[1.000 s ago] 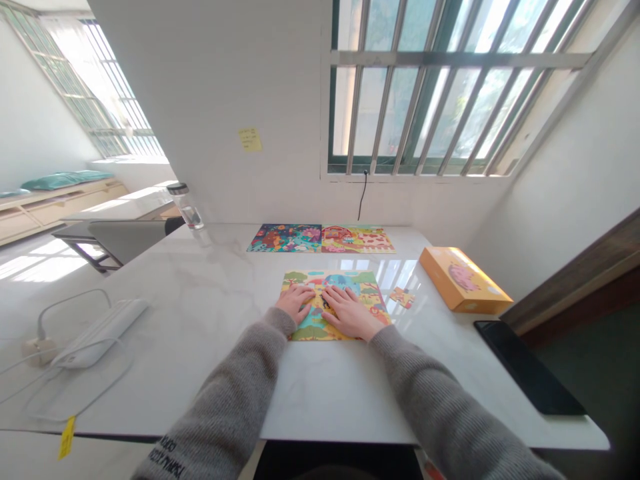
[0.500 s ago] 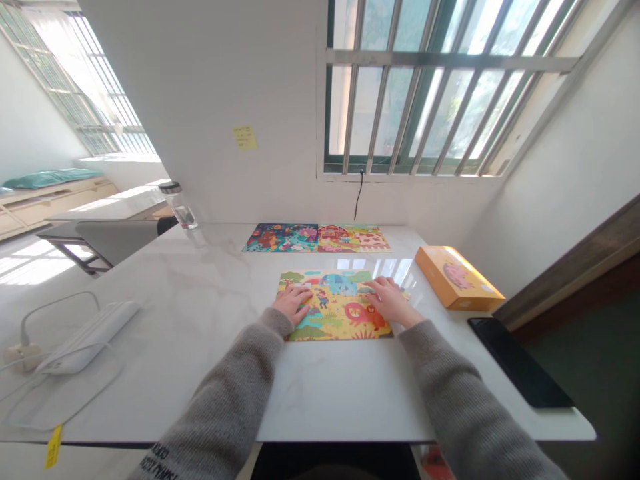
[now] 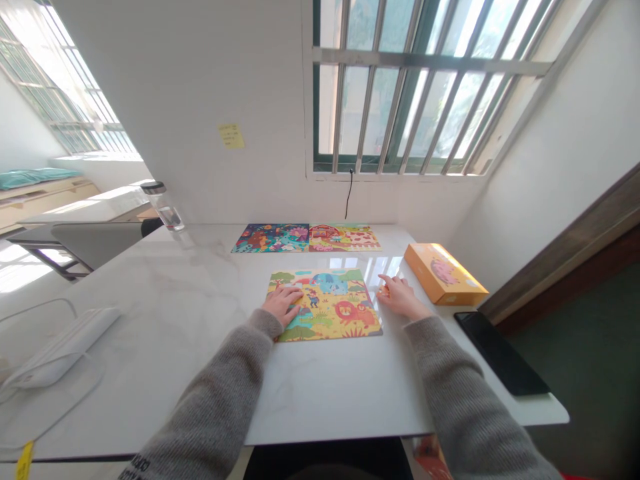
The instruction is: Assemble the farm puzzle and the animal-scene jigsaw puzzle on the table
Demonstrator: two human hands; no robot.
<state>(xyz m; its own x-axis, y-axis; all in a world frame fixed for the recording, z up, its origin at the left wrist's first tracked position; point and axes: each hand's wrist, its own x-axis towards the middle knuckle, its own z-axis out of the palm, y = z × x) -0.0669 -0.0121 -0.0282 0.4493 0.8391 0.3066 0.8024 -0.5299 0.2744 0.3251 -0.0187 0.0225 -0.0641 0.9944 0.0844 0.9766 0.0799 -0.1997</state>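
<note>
A yellow jigsaw puzzle [image 3: 327, 313] with a blue elephant, red lions and green trees lies flat on the white table in front of me. My left hand [image 3: 284, 303] rests flat on its left edge, fingers spread over the picture. Just past the right edge of the puzzle is my right hand [image 3: 397, 297], its index finger stretched forward. Under its fingers shows a small orange puzzle piece [image 3: 383, 291], partly hidden by them.
Two picture sheets, one dark blue [image 3: 273, 238] and one with a red barn [image 3: 345, 238], lie behind the puzzle. An orange box [image 3: 443, 273] and a black phone-like slab [image 3: 500, 353] are at right. A bottle [image 3: 167, 210] and a white power strip [image 3: 65, 350] stand left.
My right hand has left the puzzle's right part and moved onto the small orange piece beside it. The left hand stays on the puzzle. The view has shifted slightly right.
</note>
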